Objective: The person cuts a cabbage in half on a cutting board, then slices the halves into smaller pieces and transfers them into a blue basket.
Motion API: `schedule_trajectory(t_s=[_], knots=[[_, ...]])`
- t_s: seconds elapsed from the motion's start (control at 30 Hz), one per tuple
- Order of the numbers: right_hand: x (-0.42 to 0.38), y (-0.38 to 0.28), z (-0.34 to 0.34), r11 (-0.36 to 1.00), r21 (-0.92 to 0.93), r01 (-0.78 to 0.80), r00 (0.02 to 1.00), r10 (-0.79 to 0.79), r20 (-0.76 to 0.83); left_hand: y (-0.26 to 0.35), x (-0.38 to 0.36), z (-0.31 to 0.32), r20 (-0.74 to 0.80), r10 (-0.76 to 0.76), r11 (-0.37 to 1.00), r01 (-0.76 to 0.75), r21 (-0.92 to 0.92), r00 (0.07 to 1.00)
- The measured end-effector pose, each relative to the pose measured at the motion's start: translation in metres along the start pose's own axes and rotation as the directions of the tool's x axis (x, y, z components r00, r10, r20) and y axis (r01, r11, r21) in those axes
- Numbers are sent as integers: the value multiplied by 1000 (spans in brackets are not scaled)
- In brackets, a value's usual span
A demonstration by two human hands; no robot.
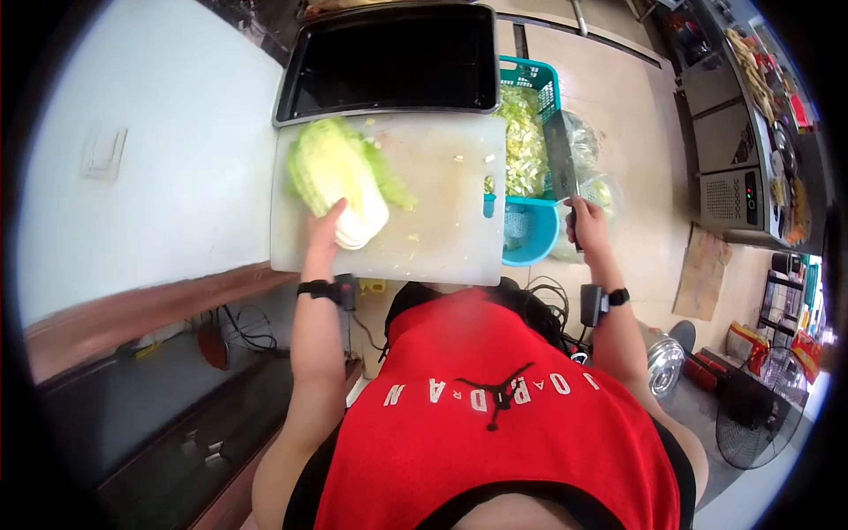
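Observation:
A napa cabbage (pixel 331 177) lies on the left part of the white cutting board (pixel 442 238), its pale base toward me. My left hand (pixel 328 225) grips it near that base, thumb on top; the other fingers are mostly hidden. Out to the right, beyond the board's edge, my right hand (pixel 587 228) is wrapped round the dark handle of a cleaver (pixel 558 159). The broad blade points away from me, beside the teal basket (pixel 549 84) of chopped cabbage (pixel 523 141). Small cabbage scraps are scattered over the board.
A black tray (pixel 389 62) stands behind the board. Below the board's right edge is a blue basin (pixel 539 238), with plastic bags (pixel 580 141) on the floor beside it. The white wall (pixel 177 159) closes off the left. A floor fan (pixel 760 406) stands at right.

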State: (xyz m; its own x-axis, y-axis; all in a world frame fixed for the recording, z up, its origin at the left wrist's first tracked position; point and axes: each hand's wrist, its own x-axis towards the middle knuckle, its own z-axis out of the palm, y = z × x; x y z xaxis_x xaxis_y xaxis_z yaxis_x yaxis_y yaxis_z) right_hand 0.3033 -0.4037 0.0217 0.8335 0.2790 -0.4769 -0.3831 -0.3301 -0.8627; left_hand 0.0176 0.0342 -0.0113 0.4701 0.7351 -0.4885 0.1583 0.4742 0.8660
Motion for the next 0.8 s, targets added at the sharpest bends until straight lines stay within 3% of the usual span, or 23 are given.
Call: schedule_trajectory(t_s=[0.27, 0.33, 0.4, 0.47, 0.5, 0.57, 0.6, 0.67, 0.8], knots=[[-46, -35, 23, 993, -48, 110, 988, -104, 113, -24, -37, 67, 9, -86, 979, 86, -184, 996], [-60, -42, 35, 984, -155, 86, 980, -56, 190, -31, -40, 70, -88, 46, 997, -39, 73, 995], [-68, -42, 54, 977, -170, 126, 968, -84, 238, -31, -42, 67, -66, 80, 995, -76, 68, 995], [-79, -46, 71, 958, -204, 200, 914, -108, 391, -28, -41, 62, -220, 81, 979, -36, 199, 972], [-81, -42, 80, 902, -279, 329, 879, -185, 439, -22, -40, 59, -230, 75, 980, -29, 195, 970], [-93, -39, 100, 874, -322, 364, 853, -173, 493, -6, -34, 55, -197, 219, 963, -179, 200, 956], [-100, -38, 108, 845, -354, 401, 827, -169, 536, -2, -22, 53, -208, 211, 966, -171, 193, 955], [-110, -40, 120, 818, -381, 431, 803, -156, 575, 3, 6, 48, -263, 382, 885, -269, 380, 886], [-123, -34, 128, 761, -433, 483, 774, -141, 617, 13, 21, 50, -201, 388, 861, -276, 426, 900]])
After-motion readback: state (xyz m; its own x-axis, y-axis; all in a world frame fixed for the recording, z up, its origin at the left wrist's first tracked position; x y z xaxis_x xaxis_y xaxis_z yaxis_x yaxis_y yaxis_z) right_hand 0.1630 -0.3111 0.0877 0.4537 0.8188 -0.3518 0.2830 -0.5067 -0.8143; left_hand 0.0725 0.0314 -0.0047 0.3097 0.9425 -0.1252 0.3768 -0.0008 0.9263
